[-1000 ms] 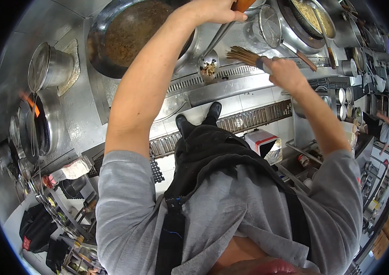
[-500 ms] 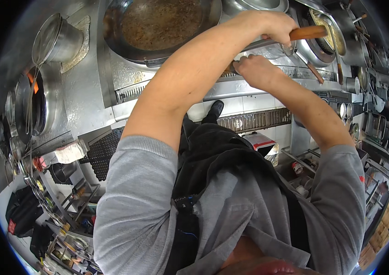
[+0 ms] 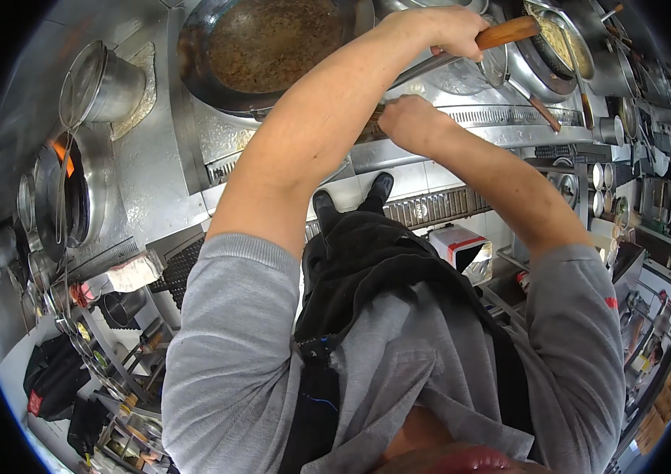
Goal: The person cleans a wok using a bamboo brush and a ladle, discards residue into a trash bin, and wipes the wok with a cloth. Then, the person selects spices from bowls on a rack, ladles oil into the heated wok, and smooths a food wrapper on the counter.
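Note:
My left arm reaches across to the upper right. There my left hand (image 3: 460, 31) is closed at a wooden handle (image 3: 511, 31) on a long metal shaft, which runs down-left behind my forearm toward the wok; its far end is hidden. Lower and nearer me, my right hand (image 3: 410, 122) is closed around a brown, wood-like grip (image 3: 372, 130), mostly covered by the hand and left arm. A large dark wok (image 3: 193, 59) sits on the stove, with brown, oily-looking liquid (image 3: 268, 47) inside. My left forearm crosses in front of its right edge.
A metal pot (image 3: 118, 88) stands left of the stove on a cloth (image 3: 144, 95). More pans (image 3: 90, 189) line the left side. Right of my hands are a round strainer (image 3: 495, 63), a wooden-handled tool (image 3: 545, 113) and a pan of pale yellow food (image 3: 563, 43).
Both hands have moved a little left, and the wooden handle with my left hand. My head view has shifted slightly; both my shoes now show.

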Demonstrator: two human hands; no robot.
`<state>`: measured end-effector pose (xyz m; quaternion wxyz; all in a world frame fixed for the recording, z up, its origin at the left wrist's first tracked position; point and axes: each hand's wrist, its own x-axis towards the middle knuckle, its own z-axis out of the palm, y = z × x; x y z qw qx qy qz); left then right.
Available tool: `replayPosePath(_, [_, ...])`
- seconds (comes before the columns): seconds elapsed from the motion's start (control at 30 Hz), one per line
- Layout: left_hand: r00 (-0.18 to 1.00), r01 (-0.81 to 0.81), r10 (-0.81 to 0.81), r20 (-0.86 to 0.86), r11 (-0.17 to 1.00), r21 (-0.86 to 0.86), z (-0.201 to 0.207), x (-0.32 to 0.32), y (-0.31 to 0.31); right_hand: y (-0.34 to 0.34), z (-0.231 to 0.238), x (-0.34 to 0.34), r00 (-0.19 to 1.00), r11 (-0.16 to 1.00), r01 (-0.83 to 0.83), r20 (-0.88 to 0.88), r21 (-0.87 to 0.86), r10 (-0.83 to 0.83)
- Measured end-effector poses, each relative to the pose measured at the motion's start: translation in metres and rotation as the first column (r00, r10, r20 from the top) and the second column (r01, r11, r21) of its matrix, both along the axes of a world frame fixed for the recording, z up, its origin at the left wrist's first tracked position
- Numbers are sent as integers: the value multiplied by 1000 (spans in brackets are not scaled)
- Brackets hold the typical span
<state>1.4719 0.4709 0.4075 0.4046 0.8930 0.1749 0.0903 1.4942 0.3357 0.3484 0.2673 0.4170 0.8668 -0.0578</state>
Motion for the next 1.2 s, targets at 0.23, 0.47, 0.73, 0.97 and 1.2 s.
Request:
replayPosePath(0.23, [990, -84, 70, 124, 990, 115, -17, -22, 19, -12, 49, 43, 984, 971, 173, -74, 164, -163])
replayPosePath(0.47, [947, -225, 159, 278, 948, 224, -31, -98, 22, -84, 59, 108, 740, 722, 654, -387, 224, -550])
replayPosePath(0.73, [668, -407, 561, 489, 826, -391, 2, -295, -108, -250, -49, 156, -772, 91, 568, -568, -818, -287])
replayPosePath(0.97, [25, -575, 857, 514, 433, -694, 21, -445, -279, -221, -78, 121, -911, 190, 265, -310, -945, -272])
replayPosePath(1.2, [37, -757, 849, 527, 368, -540, 59, -465, -341, -134, -54, 141, -462, 122, 782, -699, -612, -546])
